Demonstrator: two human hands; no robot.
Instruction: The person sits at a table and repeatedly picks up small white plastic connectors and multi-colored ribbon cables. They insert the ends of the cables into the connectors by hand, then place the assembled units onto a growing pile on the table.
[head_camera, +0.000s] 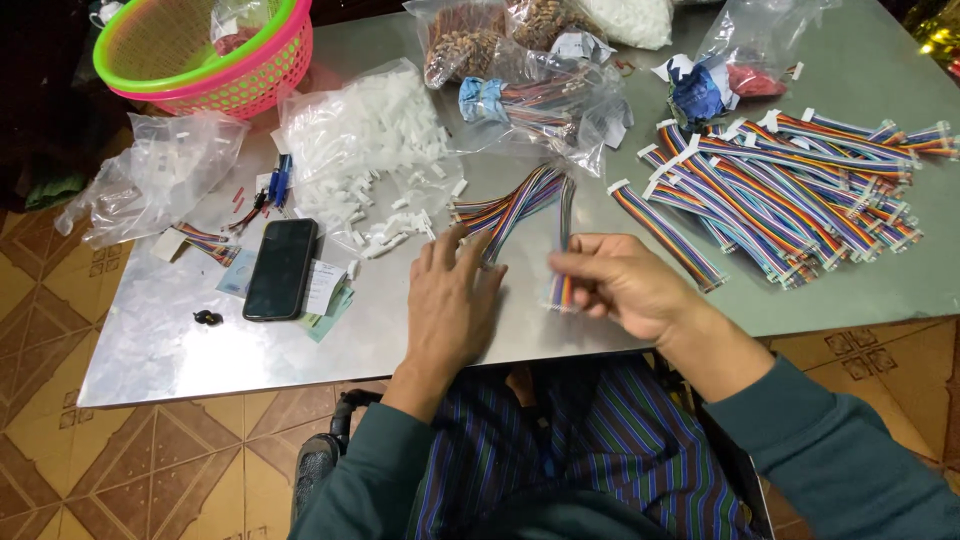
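A person in dark green sleeves sits close against the near edge of a bare metal bench (160, 350), lap in striped cloth. The left hand (452, 300) lies flat on the bench, palm down with its fingers spread, the tips resting on the near ends of a fanned bundle of rainbow ribbon cables (515, 205). Just beside it the right hand (620, 285) has its fingers pressed together, pinching the lower end of a single ribbon cable (565, 250) that runs up the bench away from the person. To the left of the hands a black phone (281, 268) lies face up on a few paper slips, with a small black object near it. Beyond the phone sits a clear bag spilling small white plastic connectors (370, 140) across the bench, and another crumpled clear bag lies further left. To the right a large heap of finished rainbow cables (790, 190) with white ends spreads over the bench, well apart from the hands. At the far edge stand a pink and green plastic basket (215, 50) and several more clear bags of parts (520, 40).
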